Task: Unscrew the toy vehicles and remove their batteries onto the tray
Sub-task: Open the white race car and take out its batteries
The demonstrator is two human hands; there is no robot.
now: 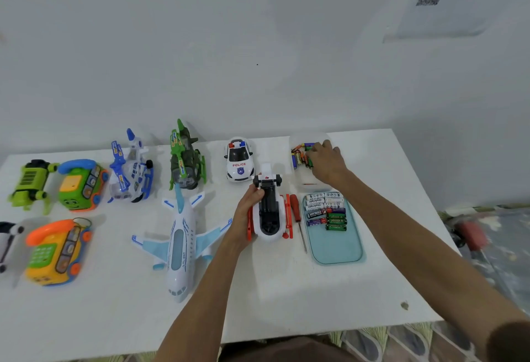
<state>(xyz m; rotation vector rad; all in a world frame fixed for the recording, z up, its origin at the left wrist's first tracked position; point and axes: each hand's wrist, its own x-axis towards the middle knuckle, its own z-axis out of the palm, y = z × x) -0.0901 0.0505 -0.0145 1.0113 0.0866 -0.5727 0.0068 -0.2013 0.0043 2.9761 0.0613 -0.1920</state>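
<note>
White table (286, 290) held the upturned helicopter (269, 212), gripped at its side by the left hand (246, 209). Right hand (327, 162) reached into a clear tub (295, 139) of batteries (299, 156); its grasp could not be told. Beside the screwdriver (296, 215), the tray (335, 247) held more cells (327, 211)

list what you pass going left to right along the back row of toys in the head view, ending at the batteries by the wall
green robot toy → green toy phone → blue and white helicopter → green camouflage helicopter → police car → loose batteries under the right hand
</note>
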